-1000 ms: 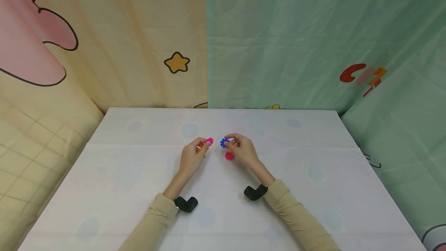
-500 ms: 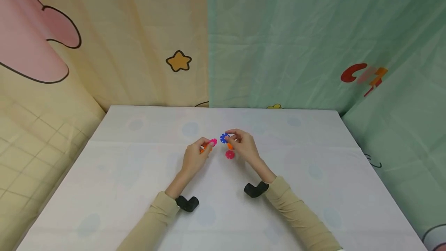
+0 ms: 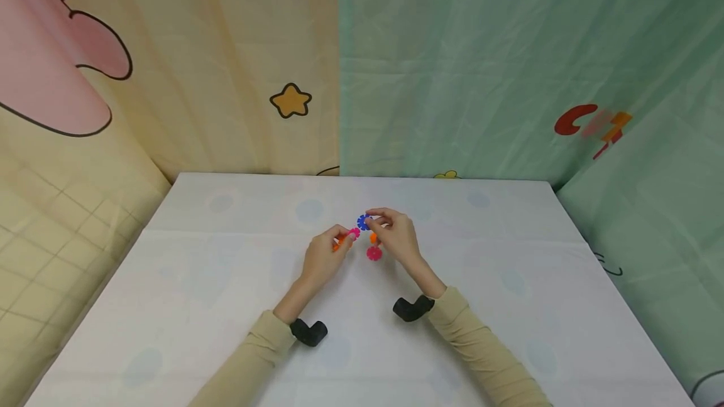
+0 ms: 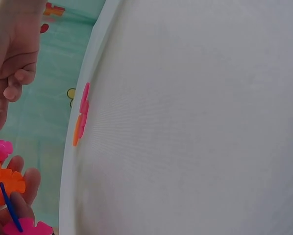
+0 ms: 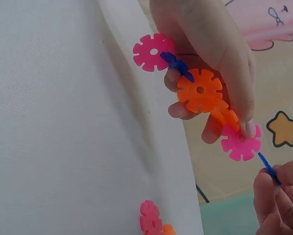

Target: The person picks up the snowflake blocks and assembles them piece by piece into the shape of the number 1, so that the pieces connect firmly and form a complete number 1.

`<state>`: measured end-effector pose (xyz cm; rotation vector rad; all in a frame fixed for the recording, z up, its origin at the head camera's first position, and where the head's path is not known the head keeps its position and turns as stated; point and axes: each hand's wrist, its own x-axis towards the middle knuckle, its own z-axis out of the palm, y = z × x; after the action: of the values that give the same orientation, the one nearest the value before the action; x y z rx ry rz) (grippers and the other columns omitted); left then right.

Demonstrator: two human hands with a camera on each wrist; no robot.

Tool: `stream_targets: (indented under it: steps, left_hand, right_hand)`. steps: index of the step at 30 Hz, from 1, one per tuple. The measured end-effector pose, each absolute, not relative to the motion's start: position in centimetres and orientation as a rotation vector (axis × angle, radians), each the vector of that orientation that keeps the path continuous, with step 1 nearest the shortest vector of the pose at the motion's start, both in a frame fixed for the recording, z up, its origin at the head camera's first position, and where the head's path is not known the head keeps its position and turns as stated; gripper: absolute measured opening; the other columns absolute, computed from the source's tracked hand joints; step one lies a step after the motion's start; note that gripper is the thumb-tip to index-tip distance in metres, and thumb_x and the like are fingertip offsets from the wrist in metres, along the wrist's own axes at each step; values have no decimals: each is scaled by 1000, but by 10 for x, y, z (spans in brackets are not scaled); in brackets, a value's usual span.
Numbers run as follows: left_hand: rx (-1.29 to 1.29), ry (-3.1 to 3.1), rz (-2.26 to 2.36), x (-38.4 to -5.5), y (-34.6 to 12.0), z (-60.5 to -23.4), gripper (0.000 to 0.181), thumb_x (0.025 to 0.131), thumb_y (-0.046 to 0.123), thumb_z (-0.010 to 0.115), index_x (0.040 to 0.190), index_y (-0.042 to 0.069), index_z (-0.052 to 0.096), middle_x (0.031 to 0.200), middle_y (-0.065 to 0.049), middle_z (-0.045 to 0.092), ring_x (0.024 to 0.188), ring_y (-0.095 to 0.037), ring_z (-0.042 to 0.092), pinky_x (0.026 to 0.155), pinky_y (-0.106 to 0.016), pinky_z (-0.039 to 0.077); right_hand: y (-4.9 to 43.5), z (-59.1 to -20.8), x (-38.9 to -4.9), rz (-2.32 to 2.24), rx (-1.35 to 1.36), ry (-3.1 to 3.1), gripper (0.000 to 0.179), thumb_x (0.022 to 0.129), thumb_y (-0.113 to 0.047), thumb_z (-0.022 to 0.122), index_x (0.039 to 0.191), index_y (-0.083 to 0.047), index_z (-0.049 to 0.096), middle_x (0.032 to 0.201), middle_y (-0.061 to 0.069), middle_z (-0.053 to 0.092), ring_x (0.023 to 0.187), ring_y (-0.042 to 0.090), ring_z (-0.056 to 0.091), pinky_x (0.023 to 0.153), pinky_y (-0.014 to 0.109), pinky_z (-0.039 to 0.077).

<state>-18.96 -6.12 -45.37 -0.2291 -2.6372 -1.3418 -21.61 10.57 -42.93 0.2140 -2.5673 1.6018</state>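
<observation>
In the head view my left hand (image 3: 325,257) holds a chain of notched plastic snowflake discs. The right wrist view shows the chain's pink end disc (image 5: 154,52), a blue disc (image 5: 178,65) edge-on, orange discs (image 5: 200,91) and another pink disc (image 5: 241,142) pinched by the left thumb. Thumb and fingertips of my right hand (image 3: 399,237) pinch a single blue snowflake disc (image 5: 269,169). Its edge is right by the chain's pink disc; whether they touch I cannot tell. Both hands are above the table.
Below the right hand, red-pink discs (image 3: 374,253) and an orange disc (image 3: 373,238) lie together on the white-covered table (image 3: 481,331). Patterned curtains (image 3: 452,68) hang behind the table's far edge. Each wrist wears a black camera mount (image 3: 309,333).
My left hand has moved right with the chain, bringing its pink disc close to the blue one. The right hand has risen slightly away from the discs on the table, still pinching the blue disc.
</observation>
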Motion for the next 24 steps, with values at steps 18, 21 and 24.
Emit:
stream_targets:
  steps: [18, 21, 24]
  left_hand:
    - [-312, -2580, -1190, -196, -50, -452, 11, 95, 24, 61, 93, 13, 65, 80, -3, 69, 56, -10, 43, 50, -22, 33]
    - [-320, -2555, -1175, -197, -47, -450, 12, 95, 23, 61, 92, 12, 65, 79, -3, 69, 56, -10, 43, 50, -22, 33]
    - [-318, -2528, -1162, -198, -44, -448, 12, 94, 21, 62, 91, 11, 65, 76, -3, 68, 55, -10, 45, 51, -21, 35]
  right_hand:
    - [101, -429, -219, 1626, 256, -2480, 17, 89, -11, 67, 102, -2, 71, 76, 24, 68, 60, 36, 65, 49, 17, 46]
    - [100, -428, -218, 1692, 238, -2415, 16, 89, -9, 67, 101, 0, 71, 74, 24, 68, 62, 40, 65, 48, 17, 46]
    - [100, -427, -218, 1739, 207, -2365, 16, 88, -8, 67, 100, 2, 70, 73, 23, 68, 63, 41, 66, 48, 16, 46]
